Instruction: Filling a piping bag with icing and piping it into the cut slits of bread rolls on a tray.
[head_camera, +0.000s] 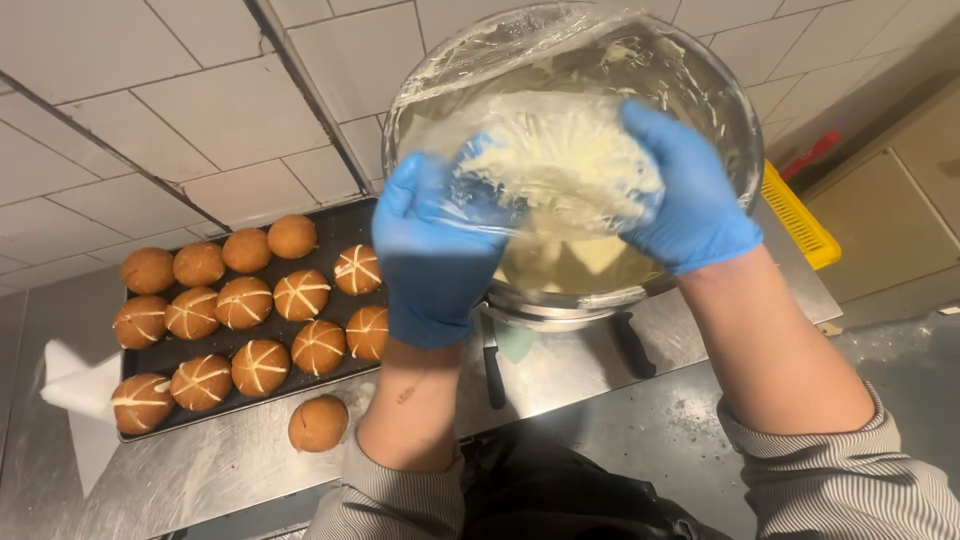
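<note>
White wall tiles back a stainless steel counter that runs across the view. Above the counter, at about one o'clock from the middle of the view, a clear plastic bag of pale cream is held between two blue-gloved hands, in front of the mouth of a tilted metal bowl lined with cling film and smeared with the same cream. The left hand clasps the bag at its eight o'clock side, fingers curled closed on the plastic. The right hand grips it from three o'clock, fingers wrapped over the top of the bag. Striped sleeves are pushed up both forearms.

Under the bowl, at six o'clock from it, two dark-handled tools lie on the counter, blades hidden. At nine o'clock from the bag, a dark baking tray holds rows of round brown buns, most piped with white crossing lines, a few at the back plain. One plain bun sits on the counter just off the tray's near edge. White paper lies at the tray's left end. A yellow ridged plastic piece lies at three o'clock, beside the bowl.
</note>
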